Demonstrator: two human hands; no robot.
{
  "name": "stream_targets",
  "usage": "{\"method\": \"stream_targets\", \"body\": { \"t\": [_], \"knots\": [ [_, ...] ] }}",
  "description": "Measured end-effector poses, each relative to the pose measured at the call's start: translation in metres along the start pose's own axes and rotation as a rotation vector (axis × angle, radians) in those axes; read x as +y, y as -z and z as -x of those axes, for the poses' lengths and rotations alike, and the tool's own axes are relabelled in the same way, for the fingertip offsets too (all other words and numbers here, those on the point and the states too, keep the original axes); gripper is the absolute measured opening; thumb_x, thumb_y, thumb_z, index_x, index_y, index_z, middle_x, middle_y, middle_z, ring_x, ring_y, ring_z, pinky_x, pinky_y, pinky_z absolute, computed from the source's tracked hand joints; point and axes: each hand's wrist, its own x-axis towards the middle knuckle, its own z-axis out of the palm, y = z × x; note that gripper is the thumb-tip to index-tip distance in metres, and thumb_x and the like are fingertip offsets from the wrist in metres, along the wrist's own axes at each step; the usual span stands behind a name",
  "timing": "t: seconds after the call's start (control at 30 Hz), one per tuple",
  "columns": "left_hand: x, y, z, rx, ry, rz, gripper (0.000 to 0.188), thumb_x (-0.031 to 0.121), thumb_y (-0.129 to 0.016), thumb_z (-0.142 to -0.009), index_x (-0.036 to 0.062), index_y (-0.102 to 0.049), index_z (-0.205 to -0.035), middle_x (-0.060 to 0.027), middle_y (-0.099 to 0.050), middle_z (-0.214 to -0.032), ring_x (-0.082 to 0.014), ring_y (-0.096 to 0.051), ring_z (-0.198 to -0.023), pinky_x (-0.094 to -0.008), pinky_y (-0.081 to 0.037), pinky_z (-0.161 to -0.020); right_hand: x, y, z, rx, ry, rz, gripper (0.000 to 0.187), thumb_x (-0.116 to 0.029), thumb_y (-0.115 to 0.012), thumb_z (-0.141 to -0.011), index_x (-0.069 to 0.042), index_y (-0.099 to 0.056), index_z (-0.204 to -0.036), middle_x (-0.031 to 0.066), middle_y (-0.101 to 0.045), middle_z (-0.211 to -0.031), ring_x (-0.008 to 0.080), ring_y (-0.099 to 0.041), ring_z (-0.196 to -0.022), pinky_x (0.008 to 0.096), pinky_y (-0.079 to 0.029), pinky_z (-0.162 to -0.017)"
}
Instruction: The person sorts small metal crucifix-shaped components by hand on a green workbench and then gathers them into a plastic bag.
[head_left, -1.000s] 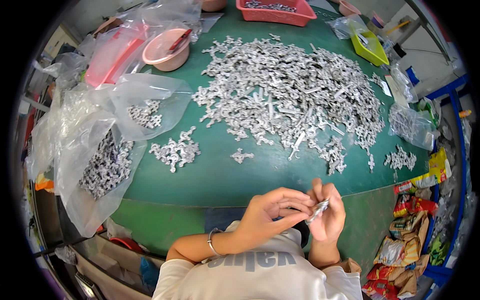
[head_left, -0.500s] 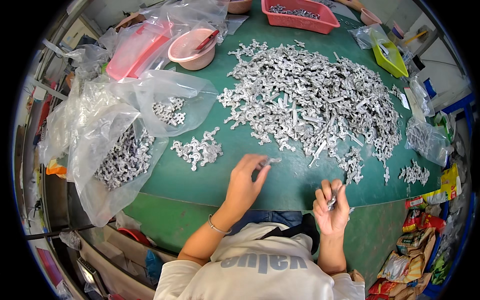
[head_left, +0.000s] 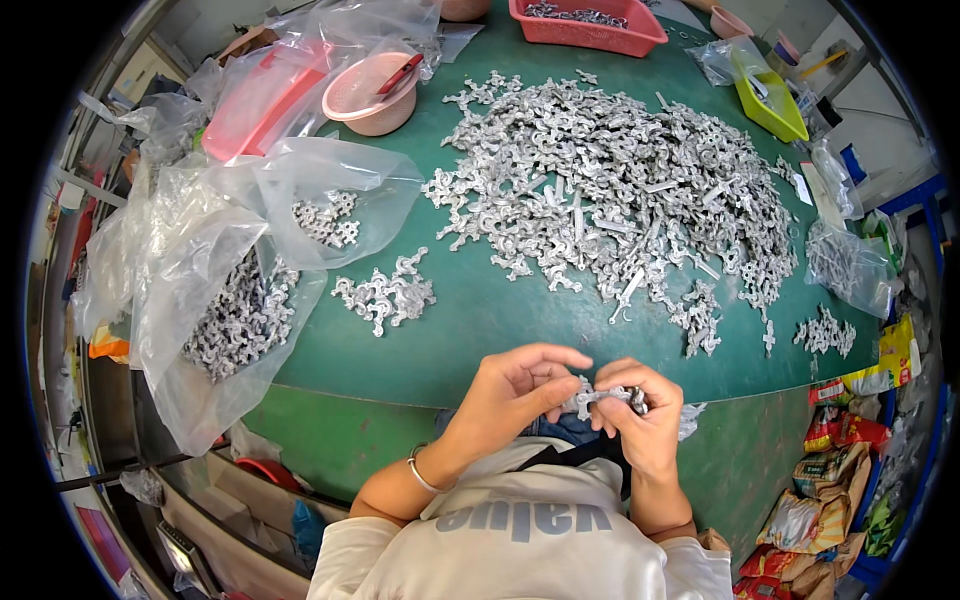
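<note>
Just over the table's near edge, my two hands meet around small silver metal castings. My left hand [head_left: 515, 392] pinches one end of a knobbly casting [head_left: 584, 399] between thumb and fingers. My right hand [head_left: 645, 405] is closed on more of these castings, and dark ends poke out by its thumb; its fingers hide how many there are. Beyond my hands, a wide heap of the same castings [head_left: 610, 190] covers the table. A smaller pile of castings [head_left: 388, 292] lies to the left, beside a clear plastic bag [head_left: 190, 370] with more inside.
A pink bowl [head_left: 372, 118] and a red tray [head_left: 270, 105] under plastic stand at the far left. Another red tray [head_left: 640, 42] holds parts at the back. A yellow-green basket [head_left: 775, 120] stands far right, and a small pile of castings [head_left: 825, 335] lies near the right edge.
My left hand has come from the tabletop back toward me with a casting, and my right hand has moved left to meet it. The view has shifted slightly.
</note>
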Motion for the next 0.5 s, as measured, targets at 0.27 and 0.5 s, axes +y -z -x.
{"method": "stream_targets", "body": {
  "t": [0.27, 0.5],
  "knots": [
    [0.001, -0.002, 0.009, -0.104, -0.185, 0.039, 0.023, -0.007, -0.056, -0.08, -0.0081, -0.055, -0.103, -0.0123, -0.056, -0.098, -0.0132, -0.057, -0.084, -0.0248, -0.048, -0.074, -0.006, -0.003, 0.013, 0.13, 0.158, 0.066, 0.016, 0.006, -0.067, -0.068, 0.004, -0.061, -0.084, 0.0132, -0.059, -0.082, 0.0132, -0.056, -0.061, 0.0211, -0.042, -0.052],
    [0.001, -0.002, 0.01, -0.105, -0.171, 0.087, 0.02, -0.008, -0.056, -0.08, -0.0086, -0.058, -0.1, -0.015, -0.056, -0.1, -0.0169, -0.059, -0.085, -0.0268, -0.05, -0.076, -0.012, -0.003, 0.014, 0.129, 0.442, 0.431, 0.024, -0.001, -0.075, -0.059, 0.002, -0.063, -0.079, 0.012, -0.06, -0.075, 0.0151, -0.055, -0.063, 0.0241, -0.042, -0.055]
  ]
}}
